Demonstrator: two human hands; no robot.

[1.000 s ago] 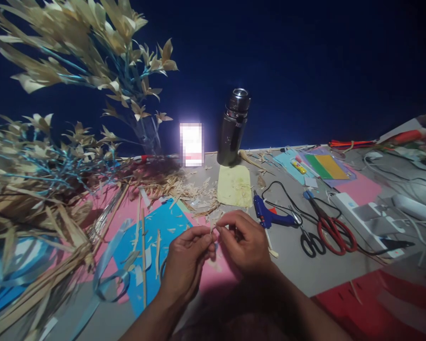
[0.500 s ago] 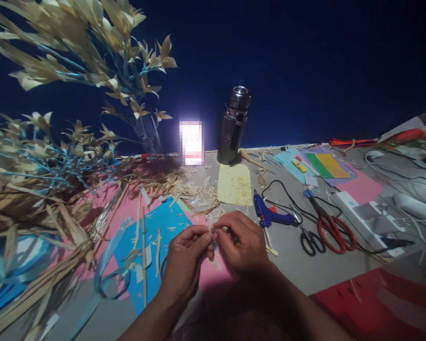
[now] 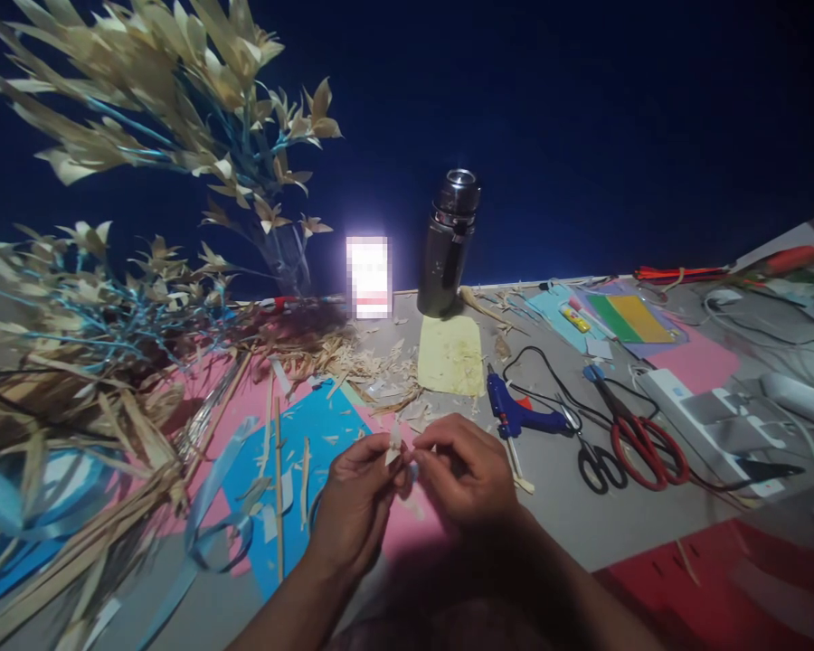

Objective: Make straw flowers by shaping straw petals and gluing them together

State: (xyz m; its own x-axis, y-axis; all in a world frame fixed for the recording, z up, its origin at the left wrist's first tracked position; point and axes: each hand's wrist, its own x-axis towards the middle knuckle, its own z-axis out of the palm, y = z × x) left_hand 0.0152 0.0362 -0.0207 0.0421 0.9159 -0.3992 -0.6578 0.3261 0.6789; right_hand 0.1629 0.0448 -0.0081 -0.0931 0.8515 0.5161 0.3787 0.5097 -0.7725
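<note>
My left hand [image 3: 358, 493] is closed, pinching a small pale dried-husk flower [image 3: 394, 444] between thumb and forefinger, its petals pointing up. Close beside it, my right hand [image 3: 467, 470] has thumb and forefinger pressed together at the flower's right side; what lies between those fingertips is too small to make out. Both hands are above pink paper [image 3: 417, 529]. A blue glue gun [image 3: 522, 414] lies just right of my right hand, and blue paper [image 3: 244, 470] with husk strips on it lies left of my left hand.
Black-handled scissors [image 3: 602, 466], red-handled scissors [image 3: 651, 448] and a power strip [image 3: 702, 425] lie right. A dark flask [image 3: 446, 258] stands behind a yellow cloth-like square [image 3: 449, 357], near a bright screen [image 3: 369, 276]. Husk flowers on blue stems [image 3: 244, 154], ribbon [image 3: 207, 506] and husk strips fill the left.
The pale flower now shows upright above my left fingertips. My right fingertips have drawn slightly right, away from the left ones. The view has shifted a little.
</note>
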